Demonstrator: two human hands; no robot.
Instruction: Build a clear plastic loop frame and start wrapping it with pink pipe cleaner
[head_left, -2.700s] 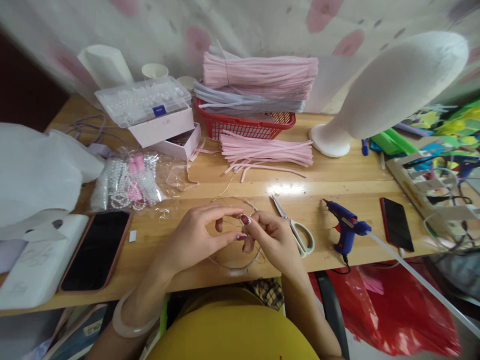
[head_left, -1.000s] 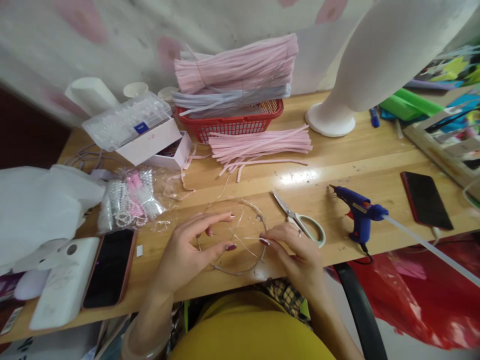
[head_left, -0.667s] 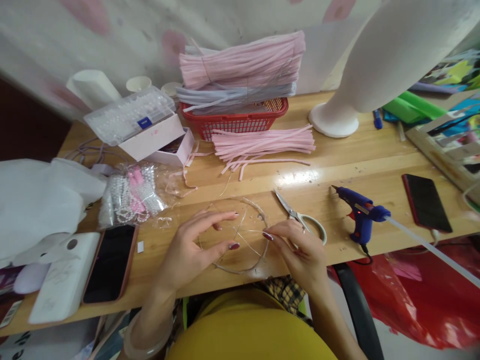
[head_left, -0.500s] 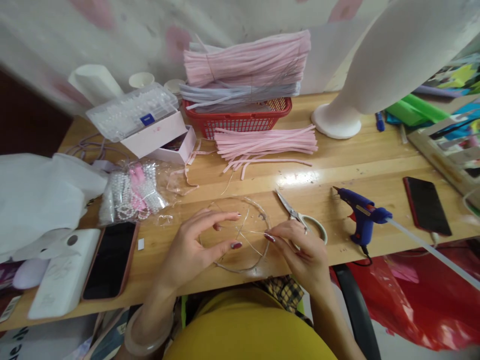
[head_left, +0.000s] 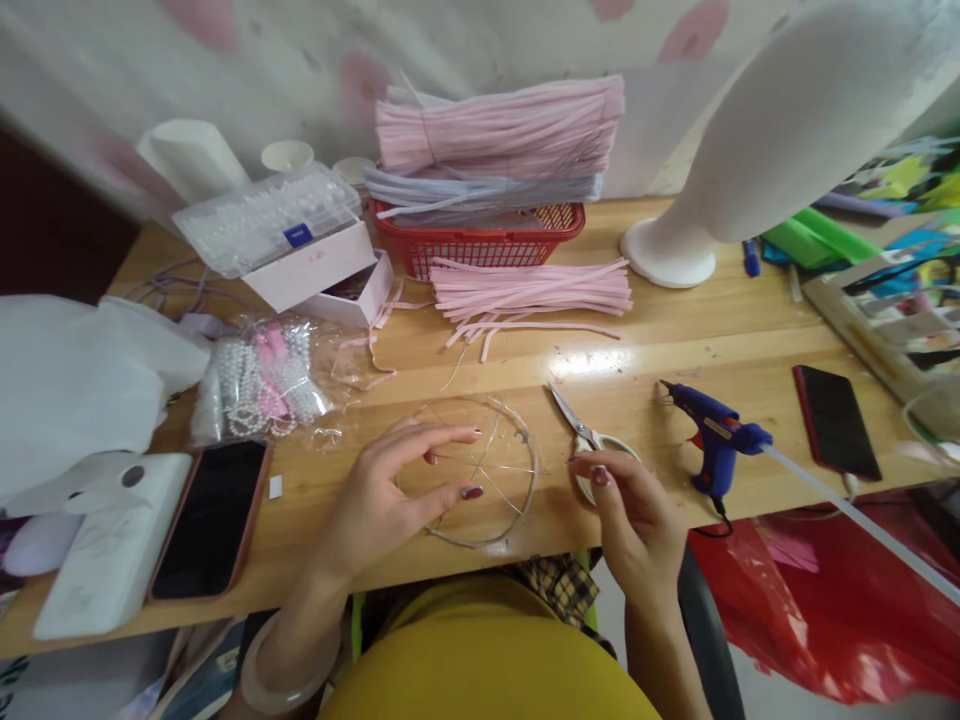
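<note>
A thin wire hoop [head_left: 537,470] lies on the table, with fine pale wires [head_left: 501,467] crossing inside it. My left hand [head_left: 397,480] is over its left side, thumb and forefinger spread apart; the other fingers are partly hidden. Right of the hoop, my right hand [head_left: 630,505] hovers at the handles of the scissors [head_left: 581,430], covering part of them. Its thumb and forefinger are slightly apart and I see nothing between them. The scissors lie with their blades partly open, pointing away from me.
Pink pipe cleaners [head_left: 532,295] lie before a red basket [head_left: 480,250] bearing more bundles. A blue glue gun [head_left: 712,430], a phone [head_left: 836,420] and a white mannequin head stand [head_left: 667,250] are at right. Bagged beads [head_left: 262,380] and another phone [head_left: 214,520] lie at left.
My right hand has let go of the thin wire and moved right, to the scissors' handles. My left hand has stayed over the hoop. The view has shifted slightly.
</note>
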